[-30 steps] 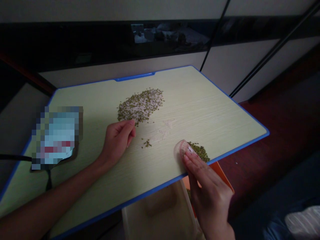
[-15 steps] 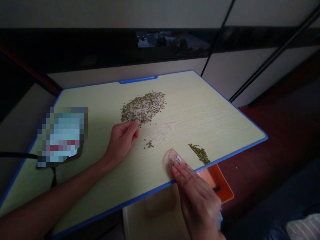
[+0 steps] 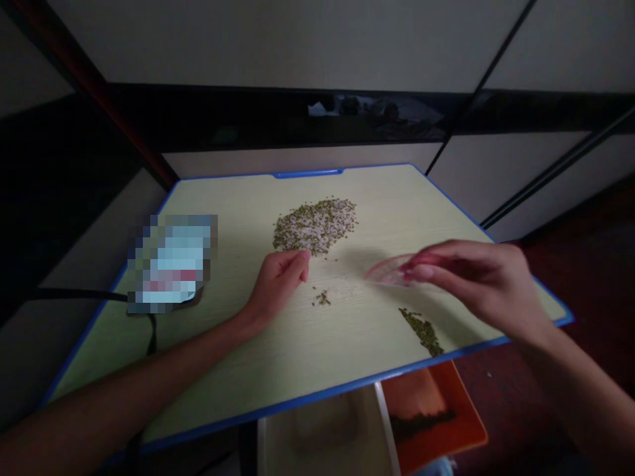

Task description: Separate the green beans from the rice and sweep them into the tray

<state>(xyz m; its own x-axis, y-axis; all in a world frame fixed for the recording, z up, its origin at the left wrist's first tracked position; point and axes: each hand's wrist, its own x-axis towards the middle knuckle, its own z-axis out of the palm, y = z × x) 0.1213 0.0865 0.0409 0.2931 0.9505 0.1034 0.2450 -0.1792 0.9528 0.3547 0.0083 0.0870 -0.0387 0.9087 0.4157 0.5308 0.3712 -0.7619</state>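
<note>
Right grip (image 3: 489,284) pinches clear plastic piece (image 3: 387,272) above table (image 3: 223,370); left grip (image 3: 280,281) clenched at mixed pile (image 3: 317,225), toward far edge; green bean heap (image 3: 423,332) by near edge, toward right corner.

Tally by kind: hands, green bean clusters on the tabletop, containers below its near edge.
Hands: 2 (left hand, right hand)
Green bean clusters: 3 (mixed pile, small cluster, edge pile)
Containers: 2 (pale container, orange container)
Total: 7
</note>
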